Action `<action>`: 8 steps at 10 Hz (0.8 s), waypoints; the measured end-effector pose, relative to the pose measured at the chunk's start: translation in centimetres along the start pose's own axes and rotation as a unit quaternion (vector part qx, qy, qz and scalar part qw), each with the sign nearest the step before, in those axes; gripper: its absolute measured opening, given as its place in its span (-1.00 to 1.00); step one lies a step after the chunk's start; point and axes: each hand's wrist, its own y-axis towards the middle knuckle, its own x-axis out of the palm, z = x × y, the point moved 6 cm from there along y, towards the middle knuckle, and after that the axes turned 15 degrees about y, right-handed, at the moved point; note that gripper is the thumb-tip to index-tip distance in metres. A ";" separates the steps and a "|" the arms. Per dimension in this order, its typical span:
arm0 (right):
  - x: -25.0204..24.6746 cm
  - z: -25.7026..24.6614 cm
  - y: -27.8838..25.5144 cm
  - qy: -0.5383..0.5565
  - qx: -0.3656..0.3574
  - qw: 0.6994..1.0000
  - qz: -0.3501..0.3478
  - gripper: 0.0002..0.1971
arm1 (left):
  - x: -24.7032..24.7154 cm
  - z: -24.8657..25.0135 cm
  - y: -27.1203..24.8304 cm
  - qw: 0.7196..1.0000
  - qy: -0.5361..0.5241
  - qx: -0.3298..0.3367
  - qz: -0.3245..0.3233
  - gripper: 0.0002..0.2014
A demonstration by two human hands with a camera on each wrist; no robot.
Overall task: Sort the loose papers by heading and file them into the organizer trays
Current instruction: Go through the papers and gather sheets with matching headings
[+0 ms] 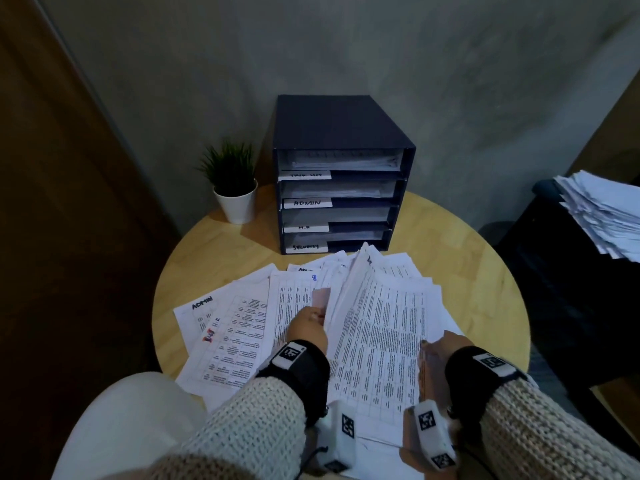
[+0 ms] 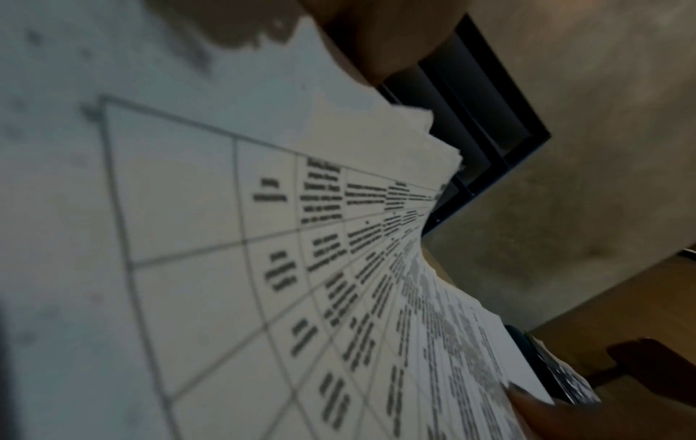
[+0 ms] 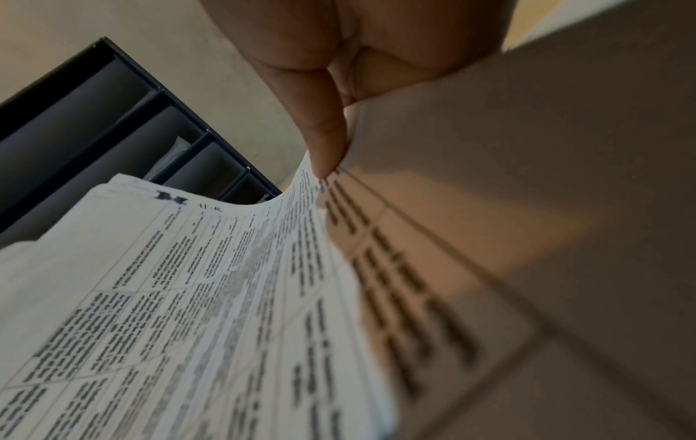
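Note:
A dark blue organizer (image 1: 343, 133) with four labelled trays stands at the back of the round table; I can read ADMIN (image 1: 307, 203) and H.R (image 1: 304, 227), and each tray holds some sheets. Loose printed papers (image 1: 235, 341) lie fanned over the near half of the table. A sheaf (image 1: 381, 323) is lifted and curled up from the pile. My left hand (image 1: 317, 315) grips its left edge, fingers tucked behind the sheets. My right hand (image 1: 431, 344) pinches its near right edge, thumb (image 3: 324, 134) on top. A sheet headed H.R (image 3: 188, 282) shows in the right wrist view.
A small potted plant (image 1: 233, 188) stands left of the organizer. A messy pile of papers (image 1: 602, 213) rests on dark furniture at the right. Bare wooden table (image 1: 467, 244) shows right of the organizer. The grey wall is just behind it.

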 end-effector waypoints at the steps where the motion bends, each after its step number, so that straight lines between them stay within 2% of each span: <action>1: 0.0 0.2 0.7 -0.001 0.005 1.000 0.008 -0.40 | 0.1 -1.2 0.7 0.998 0.069 -0.004 -0.013 -0.65; 2: 0.1 0.2 0.8 -0.001 0.009 1.000 0.004 -0.41 | -0.4 -1.5 0.6 0.993 0.119 -0.018 0.012 -0.76; 3: 0.1 0.3 1.2 0.007 0.007 1.000 0.008 -0.41 | -0.5 -1.4 1.1 0.993 0.115 -0.036 -0.003 -0.54; 4: 0.2 0.2 1.2 0.022 0.017 1.000 0.007 -0.40 | -0.4 -1.3 1.5 0.992 0.117 -0.038 -0.021 -0.50; 5: 0.2 0.3 1.4 0.024 0.020 0.999 0.012 -0.39 | 0.3 -1.3 1.5 0.989 0.134 -0.031 -0.062 -0.63; 6: 0.2 0.3 1.4 0.025 0.014 0.999 0.017 -0.38 | 0.1 -1.1 1.4 0.985 0.164 -0.016 -0.045 -0.72; 7: 0.2 0.3 1.1 0.022 0.013 0.999 0.019 -0.38 | -0.4 -1.0 1.2 0.973 0.226 -0.028 -0.045 -0.64; 8: 0.2 0.1 0.7 -0.009 0.005 1.000 0.014 -0.39 | -0.1 -1.0 1.1 0.971 0.227 -0.033 -0.074 -0.60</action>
